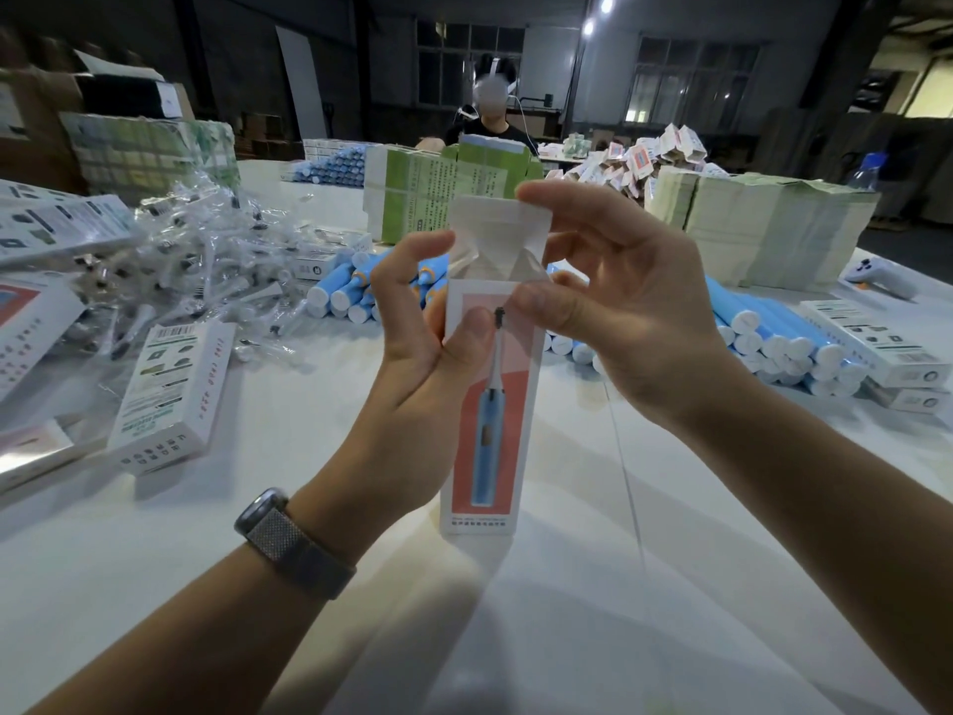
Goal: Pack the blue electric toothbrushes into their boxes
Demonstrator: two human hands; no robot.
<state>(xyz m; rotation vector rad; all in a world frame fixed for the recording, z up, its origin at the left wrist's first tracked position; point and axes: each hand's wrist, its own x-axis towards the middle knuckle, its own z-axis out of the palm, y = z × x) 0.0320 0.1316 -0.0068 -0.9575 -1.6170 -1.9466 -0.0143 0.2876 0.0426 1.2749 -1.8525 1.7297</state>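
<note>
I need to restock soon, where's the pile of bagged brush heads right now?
In the head view the pile of bagged brush heads lies on the white table, far left, beside the blue toothbrushes.

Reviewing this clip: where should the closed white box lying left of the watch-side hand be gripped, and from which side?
Grip the closed white box across its two long narrow side walls, near mid-length, coming from above. It lies flat on the table with its broad printed face up, so the fingers can straddle its width. Its right side is open; the bagged brush heads crowd its far end, so avoid that end.
</note>
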